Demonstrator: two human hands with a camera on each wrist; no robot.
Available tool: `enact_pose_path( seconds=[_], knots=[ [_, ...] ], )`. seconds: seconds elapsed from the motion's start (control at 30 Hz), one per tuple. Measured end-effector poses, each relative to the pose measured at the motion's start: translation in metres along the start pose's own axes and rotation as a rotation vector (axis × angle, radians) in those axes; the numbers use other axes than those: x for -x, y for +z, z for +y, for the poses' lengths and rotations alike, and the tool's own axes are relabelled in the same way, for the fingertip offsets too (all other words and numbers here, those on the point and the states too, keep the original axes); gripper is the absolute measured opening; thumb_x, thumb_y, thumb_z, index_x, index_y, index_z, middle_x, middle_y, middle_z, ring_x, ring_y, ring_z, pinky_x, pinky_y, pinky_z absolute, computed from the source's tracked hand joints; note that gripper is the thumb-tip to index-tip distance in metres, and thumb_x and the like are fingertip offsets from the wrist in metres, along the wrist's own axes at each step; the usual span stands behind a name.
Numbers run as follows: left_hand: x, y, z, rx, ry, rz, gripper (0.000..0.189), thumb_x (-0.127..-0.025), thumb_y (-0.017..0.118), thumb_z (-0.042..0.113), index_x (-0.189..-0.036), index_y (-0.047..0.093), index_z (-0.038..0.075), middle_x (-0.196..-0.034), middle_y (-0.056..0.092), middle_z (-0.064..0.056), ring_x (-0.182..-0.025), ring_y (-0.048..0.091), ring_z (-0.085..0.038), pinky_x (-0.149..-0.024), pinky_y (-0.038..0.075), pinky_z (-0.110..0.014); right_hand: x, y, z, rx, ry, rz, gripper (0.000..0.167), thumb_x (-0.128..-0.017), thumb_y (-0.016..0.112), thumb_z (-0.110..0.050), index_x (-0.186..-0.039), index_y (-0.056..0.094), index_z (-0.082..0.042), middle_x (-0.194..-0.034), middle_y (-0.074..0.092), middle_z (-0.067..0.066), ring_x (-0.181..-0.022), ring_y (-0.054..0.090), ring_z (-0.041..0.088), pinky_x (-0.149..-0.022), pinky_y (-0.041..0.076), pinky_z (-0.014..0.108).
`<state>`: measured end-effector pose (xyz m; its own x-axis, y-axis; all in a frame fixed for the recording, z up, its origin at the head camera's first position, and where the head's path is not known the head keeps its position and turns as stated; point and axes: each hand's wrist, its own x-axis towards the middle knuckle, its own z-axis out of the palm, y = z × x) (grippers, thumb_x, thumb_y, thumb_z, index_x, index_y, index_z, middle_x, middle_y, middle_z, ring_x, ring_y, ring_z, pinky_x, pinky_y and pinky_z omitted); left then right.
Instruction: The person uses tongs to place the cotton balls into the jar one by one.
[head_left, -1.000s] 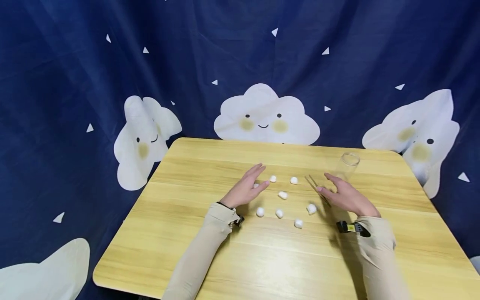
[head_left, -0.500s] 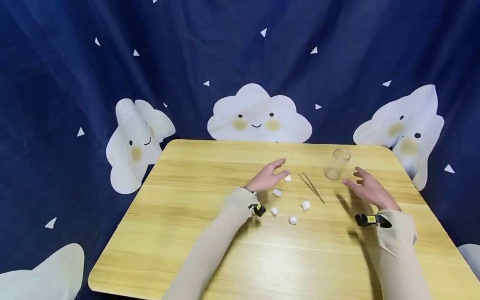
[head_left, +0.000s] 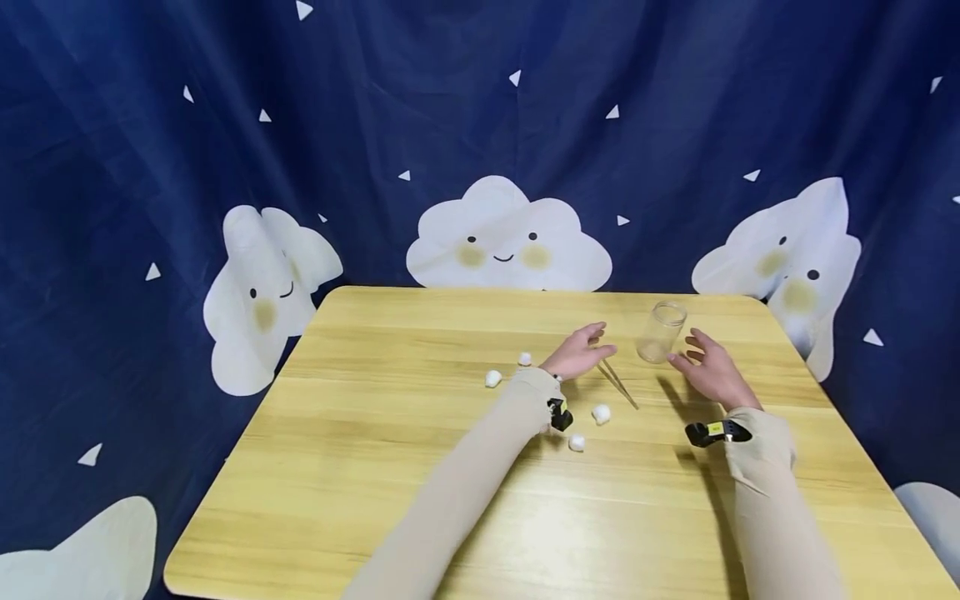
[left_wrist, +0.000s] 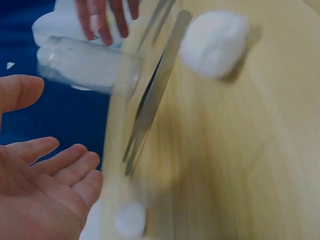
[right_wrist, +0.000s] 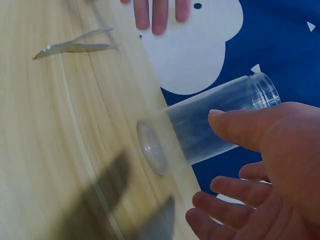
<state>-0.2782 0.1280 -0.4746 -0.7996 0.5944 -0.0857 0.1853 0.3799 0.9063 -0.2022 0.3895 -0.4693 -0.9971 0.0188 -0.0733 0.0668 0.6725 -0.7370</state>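
My left hand point(head_left: 579, 353) hovers over the far end of the metal tweezers point(head_left: 621, 387), fingers loosely spread and holding nothing. In the left wrist view the tweezers point(left_wrist: 152, 100) lie on the wood beside a white cotton ball point(left_wrist: 214, 44). An upright clear jar point(head_left: 662, 333) without a lid stands farther back on the right. Beside it is my right hand point(head_left: 712, 371), thumb and fingers apart. From the right wrist, my thumb point(right_wrist: 245, 127) overlaps the jar point(right_wrist: 200, 127); whether it touches cannot be told. Part of the tweezers is hidden behind my left hand.
More cotton balls lie around my left forearm: one point(head_left: 601, 414) near the tweezers, another point(head_left: 576, 442) closer to me, and two point(head_left: 492, 378) on the left. The wooden table point(head_left: 360, 433) meets a blue cloud-print curtain point(head_left: 375, 117) at its back edge.
My left hand has moved right, from among the cotton balls to the tweezers. My right hand went right, away from the tweezers, then drew in beside the jar. The head view has shifted slightly.
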Motion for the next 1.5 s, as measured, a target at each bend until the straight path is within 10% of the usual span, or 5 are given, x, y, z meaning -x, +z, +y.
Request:
enact_pose_path(
  seconds=[0.43,0.87,1.1,1.37,1.5],
  knots=[
    [-0.022,0.036,0.011,-0.051,-0.024,-0.027,0.076,-0.103,0.062,0.036,-0.165,0.024,0.015,-0.170,0.033,-0.004,-0.155,0.038,-0.027,-0.129,0.038,-0.038,-0.007,0.017,-0.010,-0.037,-0.027,0.029,0.075,-0.108,0.056,-0.025,-0.162,0.014,0.007,-0.160,0.027,0.042,-0.141,0.038,0.063,-0.114,0.046,0.068],
    [-0.039,0.049,0.015,0.121,-0.020,-0.007,0.079,-0.098,0.069,0.032,-0.165,0.027,0.020,-0.165,0.043,-0.006,-0.151,0.044,-0.025,-0.123,0.044,-0.035,-0.013,0.025,-0.010,-0.043,-0.078,0.089,0.065,-0.107,0.056,-0.018,-0.160,0.026,0.007,-0.160,0.034,0.037,-0.139,0.046,0.058,-0.109,0.052,0.061],
    [-0.041,0.053,0.016,0.149,0.037,-0.020,0.073,-0.098,0.067,0.022,-0.162,0.034,0.025,-0.149,0.060,-0.012,-0.134,0.060,-0.020,-0.110,0.050,-0.024,-0.011,0.024,-0.010,-0.046,-0.120,0.168,0.058,-0.107,0.057,-0.017,-0.157,0.036,0.004,-0.156,0.042,0.035,-0.133,0.055,0.053,-0.100,0.060,0.046],
    [-0.046,0.056,0.019,0.137,0.013,-0.047,0.081,-0.098,0.067,0.026,-0.166,0.023,0.025,-0.159,0.050,-0.011,-0.144,0.053,-0.021,-0.119,0.046,-0.030,-0.010,0.019,-0.010,-0.017,-0.160,0.315,0.047,-0.104,0.062,-0.016,-0.144,0.054,0.007,-0.141,0.055,0.036,-0.116,0.066,0.052,-0.072,0.049,-0.004],
    [-0.047,0.057,0.020,0.138,0.012,-0.054,0.082,-0.098,0.067,0.026,-0.166,0.021,0.025,-0.162,0.047,-0.012,-0.147,0.049,-0.023,-0.123,0.044,-0.033,-0.009,0.015,-0.011,-0.003,-0.147,0.334,0.046,-0.103,0.064,-0.018,-0.142,0.057,0.007,-0.139,0.057,0.035,-0.114,0.067,0.052,-0.075,0.060,0.008]
  ],
)
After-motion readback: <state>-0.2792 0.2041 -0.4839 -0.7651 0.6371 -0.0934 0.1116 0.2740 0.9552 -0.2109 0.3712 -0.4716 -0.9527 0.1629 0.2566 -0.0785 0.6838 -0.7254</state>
